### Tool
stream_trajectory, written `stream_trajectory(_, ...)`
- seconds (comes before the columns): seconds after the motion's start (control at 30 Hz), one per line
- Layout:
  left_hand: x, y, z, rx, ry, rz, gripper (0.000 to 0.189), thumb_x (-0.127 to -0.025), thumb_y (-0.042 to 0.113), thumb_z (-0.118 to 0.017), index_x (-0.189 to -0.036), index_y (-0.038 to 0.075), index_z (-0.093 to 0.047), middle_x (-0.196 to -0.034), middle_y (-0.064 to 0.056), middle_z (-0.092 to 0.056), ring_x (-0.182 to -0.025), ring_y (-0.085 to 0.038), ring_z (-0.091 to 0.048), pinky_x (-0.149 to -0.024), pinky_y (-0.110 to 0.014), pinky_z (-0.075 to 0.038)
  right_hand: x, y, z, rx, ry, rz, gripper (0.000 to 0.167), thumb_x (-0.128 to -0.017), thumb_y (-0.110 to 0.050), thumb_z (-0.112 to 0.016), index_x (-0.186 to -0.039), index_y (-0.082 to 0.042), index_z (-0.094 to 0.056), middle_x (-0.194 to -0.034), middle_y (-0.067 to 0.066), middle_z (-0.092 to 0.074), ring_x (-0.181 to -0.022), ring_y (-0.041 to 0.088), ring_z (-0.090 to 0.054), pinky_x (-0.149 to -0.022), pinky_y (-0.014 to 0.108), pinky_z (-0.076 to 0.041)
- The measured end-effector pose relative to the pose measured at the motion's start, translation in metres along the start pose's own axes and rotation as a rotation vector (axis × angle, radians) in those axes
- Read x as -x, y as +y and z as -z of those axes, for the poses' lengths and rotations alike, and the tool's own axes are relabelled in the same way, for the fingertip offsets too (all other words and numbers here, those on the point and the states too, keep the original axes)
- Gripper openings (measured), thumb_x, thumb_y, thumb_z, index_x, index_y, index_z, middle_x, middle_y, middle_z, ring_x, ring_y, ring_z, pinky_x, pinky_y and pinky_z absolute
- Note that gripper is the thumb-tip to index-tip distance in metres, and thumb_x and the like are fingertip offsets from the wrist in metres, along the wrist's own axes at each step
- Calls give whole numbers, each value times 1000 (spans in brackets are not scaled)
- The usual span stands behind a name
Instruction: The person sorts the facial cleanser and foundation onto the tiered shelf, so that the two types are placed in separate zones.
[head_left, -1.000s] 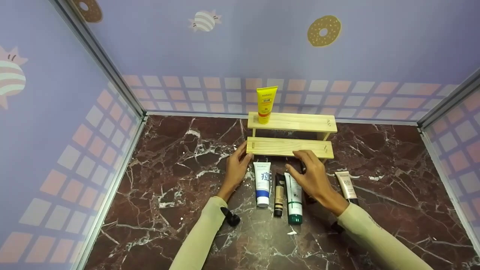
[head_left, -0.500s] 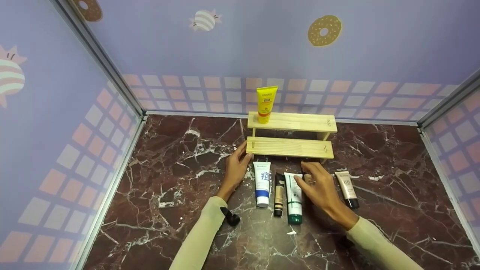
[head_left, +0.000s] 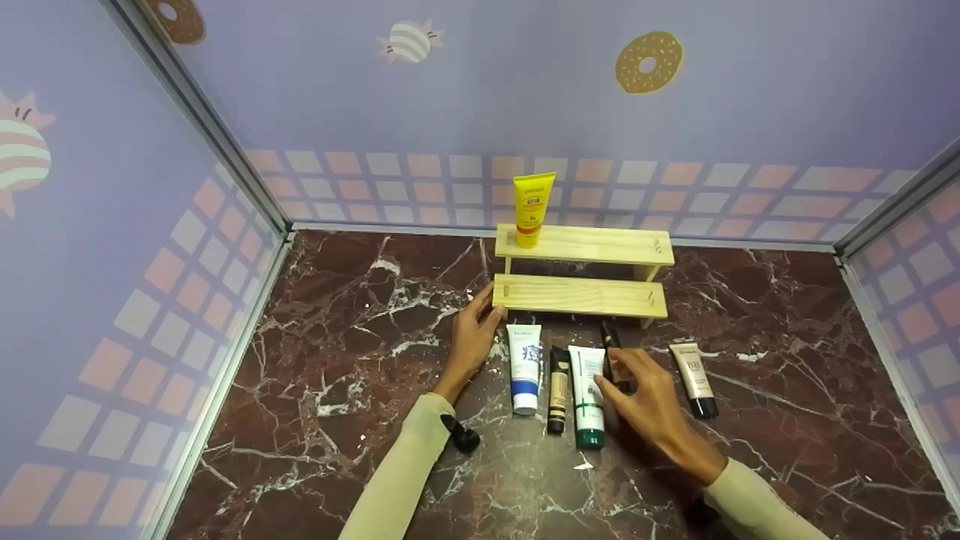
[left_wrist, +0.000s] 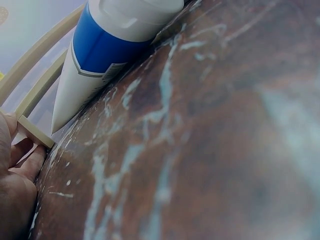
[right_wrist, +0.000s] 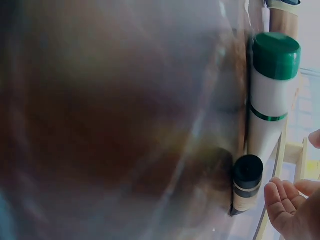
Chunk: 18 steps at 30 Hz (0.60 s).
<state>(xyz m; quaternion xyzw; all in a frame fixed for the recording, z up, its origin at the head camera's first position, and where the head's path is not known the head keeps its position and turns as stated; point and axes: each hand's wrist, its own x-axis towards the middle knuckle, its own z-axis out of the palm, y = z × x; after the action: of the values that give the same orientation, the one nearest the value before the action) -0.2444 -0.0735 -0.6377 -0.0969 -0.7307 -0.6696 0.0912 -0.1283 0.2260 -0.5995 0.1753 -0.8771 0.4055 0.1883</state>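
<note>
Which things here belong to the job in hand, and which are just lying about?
Likely the job:
wooden stand, gripped by left hand
yellow tube, standing on it
slim tube beside right hand
green-capped tube
blue-banded tube
beige-and-black tube
BB tube

Surroundings only:
marble tabletop
patterned wall

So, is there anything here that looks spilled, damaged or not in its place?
I see no clear spill or damage. Only the BB tube looks slightly odd: it lies slanted and apart on the right, with the right hand between it and the green-capped tube.
</note>
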Motion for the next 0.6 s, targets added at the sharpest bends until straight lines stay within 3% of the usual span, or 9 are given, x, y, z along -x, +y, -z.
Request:
stream_trajectory(0.23, 1, -1, 0, 7, -1, 7, 54, -109, 5, -69, -159, -5, -53, -152, -28, -62, -144, -38, -60, -116, -37, -54, 15, -4, -1, -2, -5, -35, 47, -83, 1, -93, -124, 10, -73, -106, 20, -74, -89, 31, -75, -79, 43, -68)
stream_trajectory(0.6, 1, 0, 0, 0, -14, 27, 55, -110, 6, -67, -161, -5, -51, -154, -27, -61, -143, -37, -61, -116, -38, -54, 25, -15, -4, -50, -51, -106, 45, -85, 2, -92, -126, 7, -73, -104, 15, -74, -84, 25, -75, -75, 35, -68)
